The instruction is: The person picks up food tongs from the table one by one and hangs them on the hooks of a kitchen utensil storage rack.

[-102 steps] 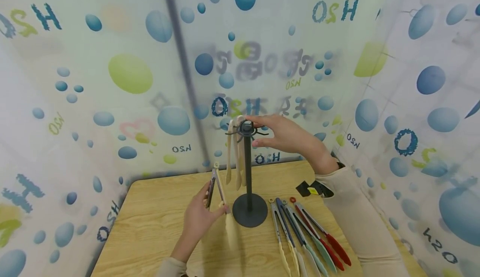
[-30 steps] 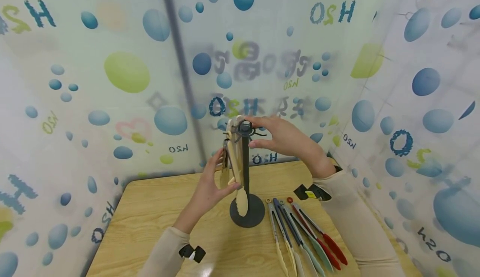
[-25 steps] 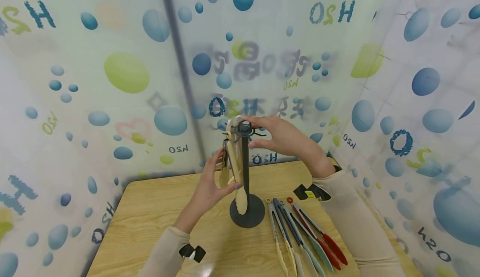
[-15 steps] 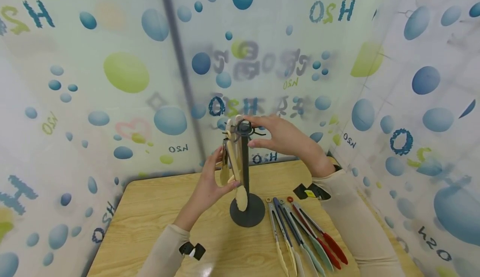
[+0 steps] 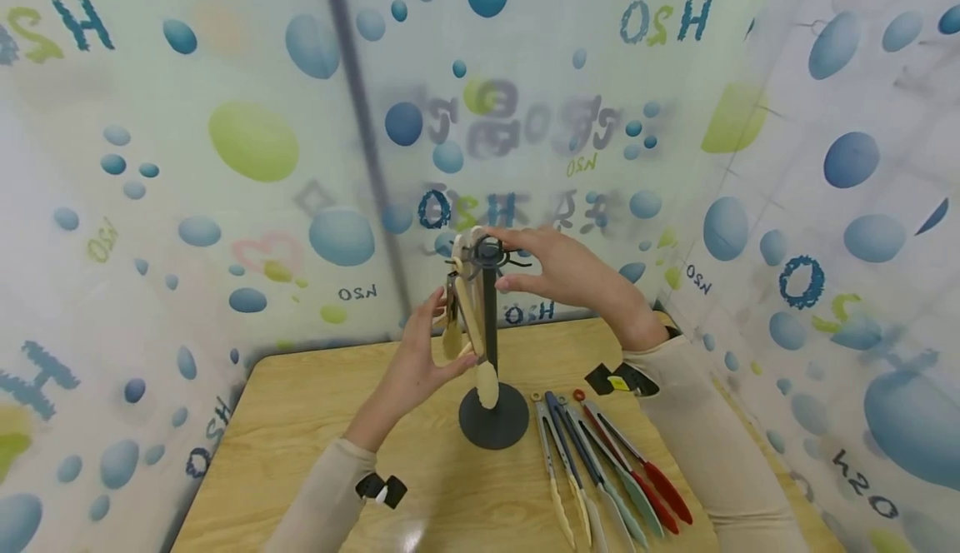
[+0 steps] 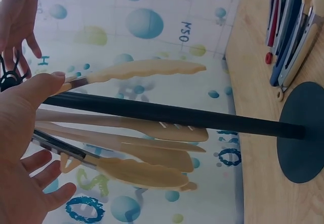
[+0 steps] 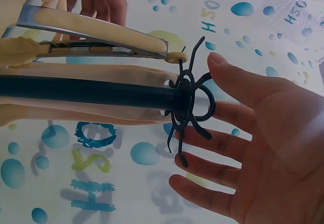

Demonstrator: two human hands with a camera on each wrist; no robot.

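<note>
A dark utensil stand [image 5: 491,420] with a ring of hooks [image 7: 187,100] stands upright on the table. Cream-headed tongs [image 5: 487,386] hang spread apart at its left, their end loop on or against a hook. My left hand [image 5: 416,366] is around these tongs; its thumb touches one arm, while the visible fingers [image 6: 61,196] are loose and apart. Behind the pole hang beige utensils, among them a slotted turner [image 6: 174,131]. My right hand [image 5: 577,270] is at the stand's top, fingers extended behind the hooks and thumb beside one; firm contact is unclear.
Right of the stand, several tongs [image 5: 592,453] with cream, grey, green and red heads lie side by side on the wooden table [image 5: 300,436]. A patterned curtain [image 5: 247,78] encloses the back and sides.
My left hand has raised the cream tongs from left of the stand up to a hook. In the last half second their lower head shifts slightly. My right hand stays at the top.
</note>
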